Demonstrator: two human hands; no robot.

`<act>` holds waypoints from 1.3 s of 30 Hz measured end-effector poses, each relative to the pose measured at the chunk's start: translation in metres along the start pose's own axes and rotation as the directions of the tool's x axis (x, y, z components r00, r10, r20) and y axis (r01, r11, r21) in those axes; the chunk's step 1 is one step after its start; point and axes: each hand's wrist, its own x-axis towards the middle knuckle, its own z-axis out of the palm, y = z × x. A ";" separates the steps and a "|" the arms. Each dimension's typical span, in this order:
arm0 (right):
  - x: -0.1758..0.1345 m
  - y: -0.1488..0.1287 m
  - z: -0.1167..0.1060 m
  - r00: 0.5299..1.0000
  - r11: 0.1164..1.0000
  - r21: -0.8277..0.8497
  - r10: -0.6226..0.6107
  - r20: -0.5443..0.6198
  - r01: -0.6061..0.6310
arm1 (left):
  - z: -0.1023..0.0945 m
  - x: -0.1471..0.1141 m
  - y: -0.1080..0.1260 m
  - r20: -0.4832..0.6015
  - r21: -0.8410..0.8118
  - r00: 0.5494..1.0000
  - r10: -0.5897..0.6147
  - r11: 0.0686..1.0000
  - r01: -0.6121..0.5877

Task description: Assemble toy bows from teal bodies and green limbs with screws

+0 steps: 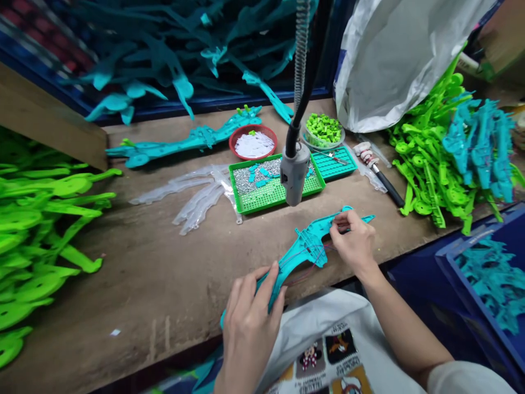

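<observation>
A turquoise plastic toy bow shell (309, 246) lies at a slant near the table's front edge, its ribbed inner side facing up. Thin reddish wires run loosely across its middle. My left hand (250, 312) holds the lower limb, thumb on one side and fingers over the other. Over the upper limb, my right hand (353, 236) has its thumb and fingertips pinched together against the shell. Whatever is between those fingertips is too small or hidden to make out. Above the shell hangs a grey-tipped electric screwdriver (294, 175) on a coiled spring.
A green tray (279, 207) holds screws and small turquoise pieces. Behind it stand a red basket (233, 143) of white strips and a bowl of green parts (324, 128). Green shells (53, 235) pile up at left, more at right. Clear plastic pieces (200, 191) lie left of the tray.
</observation>
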 end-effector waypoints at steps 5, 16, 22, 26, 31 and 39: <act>-0.006 0.001 0.007 0.990 0.974 -0.180 -0.142 -0.001 0.140 | 0.002 -0.001 0.000 -0.012 -0.018 1.000 0.005 1.000 -0.005; -0.027 0.007 -0.001 0.971 0.974 -0.046 -0.216 0.107 0.222 | 0.015 0.007 -0.044 0.123 -0.061 0.992 -0.030 0.997 0.038; -0.003 0.026 -0.034 0.966 0.969 0.043 -0.246 0.075 0.243 | 0.025 0.010 -0.074 0.181 -0.141 0.983 -0.007 0.989 0.033; 0.000 0.041 -0.047 0.951 0.957 0.021 -0.290 0.108 0.289 | 0.030 0.016 -0.082 0.216 -0.157 0.976 0.025 0.988 0.010; -0.013 0.051 -0.067 0.963 0.973 0.002 -0.229 0.140 0.231 | 0.007 0.022 -0.071 0.229 -0.126 0.973 0.023 0.992 0.006; -0.026 0.053 -0.065 0.862 0.873 -0.102 -0.442 0.246 0.477 | -0.031 -0.051 -0.030 -0.154 -0.065 0.968 -0.196 0.980 0.188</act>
